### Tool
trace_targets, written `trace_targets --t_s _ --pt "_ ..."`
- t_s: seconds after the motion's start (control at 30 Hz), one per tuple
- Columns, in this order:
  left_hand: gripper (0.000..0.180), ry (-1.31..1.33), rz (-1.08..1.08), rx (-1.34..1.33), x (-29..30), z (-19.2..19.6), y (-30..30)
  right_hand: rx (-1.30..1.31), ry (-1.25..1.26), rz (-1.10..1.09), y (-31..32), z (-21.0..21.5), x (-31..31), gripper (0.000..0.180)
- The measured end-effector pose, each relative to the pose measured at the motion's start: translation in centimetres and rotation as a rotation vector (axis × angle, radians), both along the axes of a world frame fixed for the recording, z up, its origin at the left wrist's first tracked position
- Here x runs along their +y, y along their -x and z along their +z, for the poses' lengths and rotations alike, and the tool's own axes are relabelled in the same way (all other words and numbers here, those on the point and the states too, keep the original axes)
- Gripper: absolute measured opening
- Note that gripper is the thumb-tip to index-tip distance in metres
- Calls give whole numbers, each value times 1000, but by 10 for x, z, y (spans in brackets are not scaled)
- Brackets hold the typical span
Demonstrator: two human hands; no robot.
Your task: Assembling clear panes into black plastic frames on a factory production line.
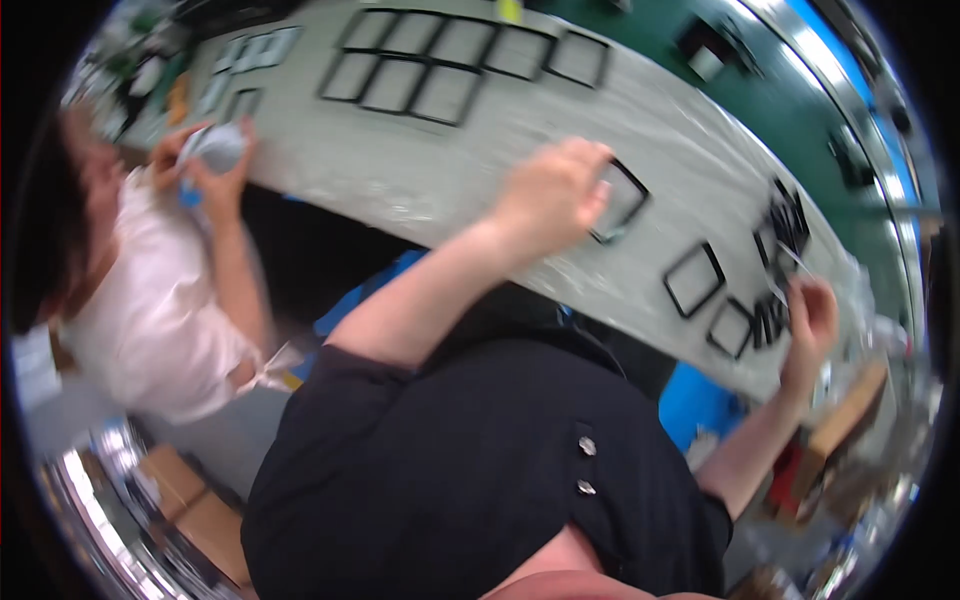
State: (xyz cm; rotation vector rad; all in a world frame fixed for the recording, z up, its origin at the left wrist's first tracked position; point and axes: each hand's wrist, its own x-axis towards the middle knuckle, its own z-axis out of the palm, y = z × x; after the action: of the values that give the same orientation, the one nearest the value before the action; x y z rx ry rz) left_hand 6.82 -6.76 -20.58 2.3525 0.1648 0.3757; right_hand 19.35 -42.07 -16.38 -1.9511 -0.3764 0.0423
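Observation:
My left hand (552, 198), smeared by motion, is over the left side of a thin black rectangular frame (630, 208) on the table. Its fingers are bent, but whether they grip the frame cannot be made out. At the right end of the table, my right hand (814, 318) is closed on a thin pale stick-like tool (793, 257), its tip pointing away from me. Close by that hand lie a loose pile of black frames (787, 222) and several small black strips (768, 320). Two more single frames, one (693, 279) and another (730, 329), lie left of the right hand.
The table (400, 185) has a pale plastic cover. Rows of black frames (440, 92) lie at its far left side. A co-worker (160, 300) on my left holds a round whitish thing (218, 148). A cardboard box (840, 430) stands at the right.

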Motion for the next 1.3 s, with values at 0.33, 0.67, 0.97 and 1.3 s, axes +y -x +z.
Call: trace_targets --t_s 0.33,0.67,0.97,1.3 --pt "98 -74 -456 68 48 -13 -6 -340 222 312 56 -20 171 20" --pt "103 217 -367 -134 33 -4 19 92 -65 225 69 -42 184 43" --pt "117 185 -335 -326 24 24 41 686 -447 360 83 8 201 60" --pt "123 213 -344 -305 22 30 48 620 -389 336 90 13 200 62"
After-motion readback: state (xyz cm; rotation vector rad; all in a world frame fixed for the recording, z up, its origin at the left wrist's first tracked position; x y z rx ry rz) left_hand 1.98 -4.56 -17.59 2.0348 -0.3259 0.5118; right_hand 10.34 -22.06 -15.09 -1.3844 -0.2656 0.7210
